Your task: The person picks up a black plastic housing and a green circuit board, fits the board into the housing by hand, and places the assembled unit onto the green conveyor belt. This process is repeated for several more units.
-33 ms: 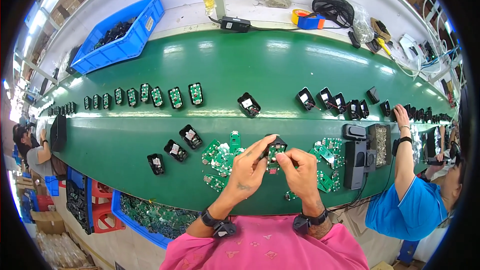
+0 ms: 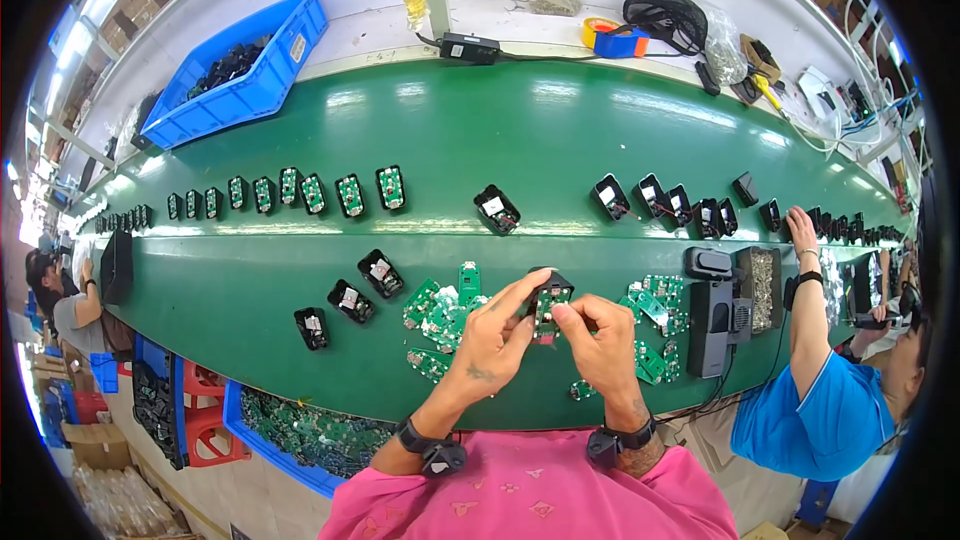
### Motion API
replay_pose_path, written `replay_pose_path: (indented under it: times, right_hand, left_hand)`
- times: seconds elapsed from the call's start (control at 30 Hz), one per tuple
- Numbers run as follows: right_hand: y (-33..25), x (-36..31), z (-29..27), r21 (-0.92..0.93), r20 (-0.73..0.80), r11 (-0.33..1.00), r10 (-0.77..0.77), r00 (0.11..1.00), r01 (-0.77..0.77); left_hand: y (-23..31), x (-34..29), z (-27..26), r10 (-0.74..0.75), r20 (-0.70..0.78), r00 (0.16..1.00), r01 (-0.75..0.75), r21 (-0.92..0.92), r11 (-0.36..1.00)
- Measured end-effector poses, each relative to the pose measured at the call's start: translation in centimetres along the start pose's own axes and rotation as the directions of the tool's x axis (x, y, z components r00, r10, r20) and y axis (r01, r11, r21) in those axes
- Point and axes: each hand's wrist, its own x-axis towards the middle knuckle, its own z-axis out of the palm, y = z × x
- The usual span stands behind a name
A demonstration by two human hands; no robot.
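Note:
Over the green bench, a small black plastic housing is in my left hand, whose fingers wrap round its far end and left side. A green circuit board lies in the housing's open face. My right hand is closed at the right side, its thumb pressing on the board; its other fingertips are hidden. A bit of pinkish-red shows at the near end of the board. Loose green circuit boards are heaped left of my hands, and more boards lie to the right.
Black housings stand at left; a row with boards and others with wires run along the bench. A grey device and a parts box sit right. Blue bins flank the bench. A co-worker's arm reaches in.
The pinkish-red part at the near end of the board shows less than before. My hands have barely moved, still on the housing and board.

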Motion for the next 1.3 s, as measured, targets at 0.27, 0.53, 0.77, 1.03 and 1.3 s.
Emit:
replay_pose_path:
  times: [0.27,0.53,0.77,1.03,1.3]
  right_hand:
    - [0.6,-0.2,0.9,-0.092,0.006,0.99,0.107,0.994,-0.106]
    - [1.0,0.3,3.5,0.24,0.061,0.968,0.059,0.996,-0.072]
    - [2.5,2.5,5.3,0.29,0.152,0.947,0.094,0.984,-0.135]
    - [4.7,3.0,-4.5,-0.189,-0.096,0.976,-0.132,0.987,0.112]
    - [6.1,-3.8,-7.4,-0.516,0.376,0.856,0.187,0.908,0.037]
  left_hand:
    - [-0.6,0.3,0.6,-0.187,0.018,0.982,0.183,-0.31,0.933]
    - [-1.5,0.3,1.1,-0.176,-0.08,0.981,0.148,-0.274,0.95]
    - [-2.6,2.4,-0.1,-0.095,-0.173,0.98,0.067,-0.161,0.985]
    - [-10.3,12.6,-9.2,-0.19,-0.41,0.892,0.234,0.06,0.97]
    - [-7.6,11.2,-6.4,0.484,-0.184,0.856,-0.15,0.807,0.571]
